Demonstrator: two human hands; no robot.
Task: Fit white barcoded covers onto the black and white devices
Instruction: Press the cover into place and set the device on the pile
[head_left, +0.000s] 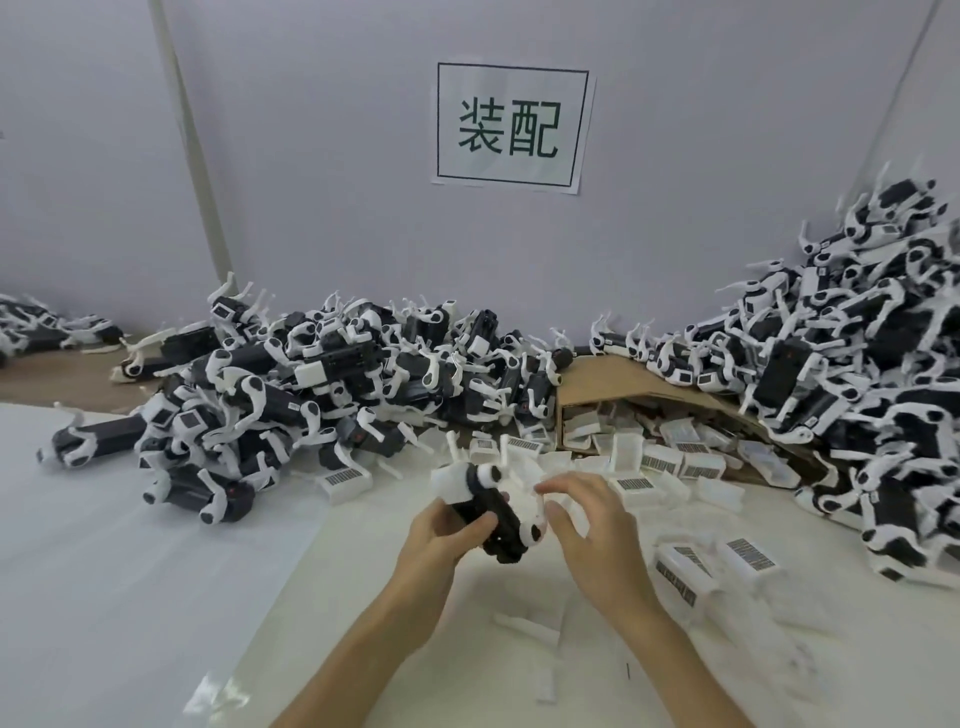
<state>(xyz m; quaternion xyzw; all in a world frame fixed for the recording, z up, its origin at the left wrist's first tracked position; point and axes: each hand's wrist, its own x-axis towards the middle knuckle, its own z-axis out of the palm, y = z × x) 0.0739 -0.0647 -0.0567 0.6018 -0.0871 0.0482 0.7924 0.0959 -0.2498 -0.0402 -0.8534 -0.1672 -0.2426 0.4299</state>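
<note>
My left hand (441, 535) grips a black and white device (496, 519) above the table, thumb curled over its black body. A white cover (453, 484) sits on the device's far end. My right hand (587, 525) touches the device's white side with its fingers and thumb bent round that end. Loose white barcoded covers (636, 486) lie scattered just beyond and to the right of my hands, with two more covers (748, 558) near my right wrist.
A big heap of devices (322, 374) fills the back left and a taller heap (857, 374) the right. An open cardboard box (623, 384) of covers lies between them. A paper sign (511, 127) hangs on the wall. White sheet (130, 571) covers the table.
</note>
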